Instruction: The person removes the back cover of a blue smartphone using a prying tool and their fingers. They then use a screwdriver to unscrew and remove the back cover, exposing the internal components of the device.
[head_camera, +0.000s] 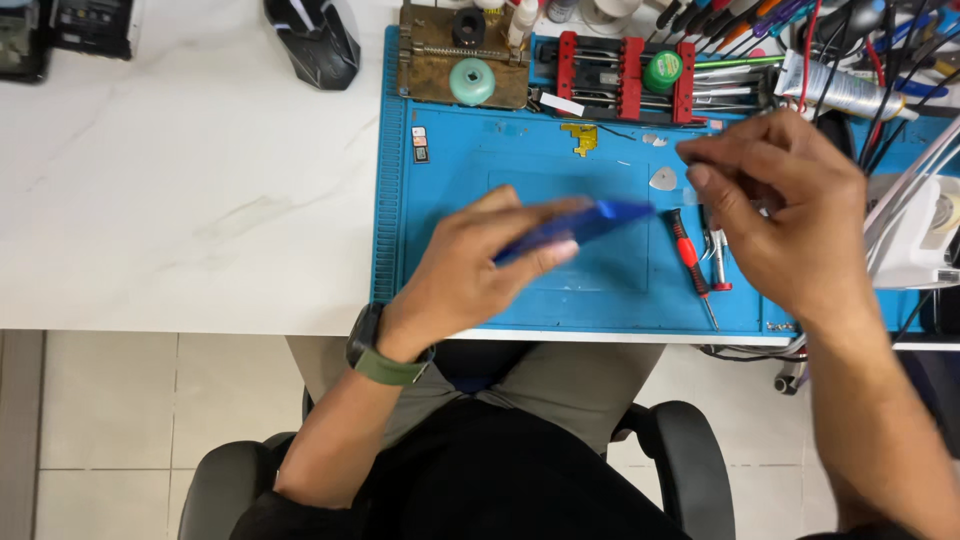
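My left hand (470, 275) grips a flat blue slab, like a phone (585, 225), tilted above the blue work mat (450, 170); it is blurred by motion. My right hand (785, 215) hovers over the mat's right side with thumb and fingers pinched together; whether anything small sits between them is too blurred to tell. A red-handled screwdriver (690, 262) and tweezers (716, 250) lie on the mat just left of that hand. A grey triangular pick (663, 179) lies near its fingertips.
A black mouse (315, 38) sits on the white table (180, 200). At the mat's far edge stand a metal clamp jig (462, 55), a red tool rack (625, 75) and a green tin (662, 70). Cables, pens and a white device (915, 235) crowd the right.
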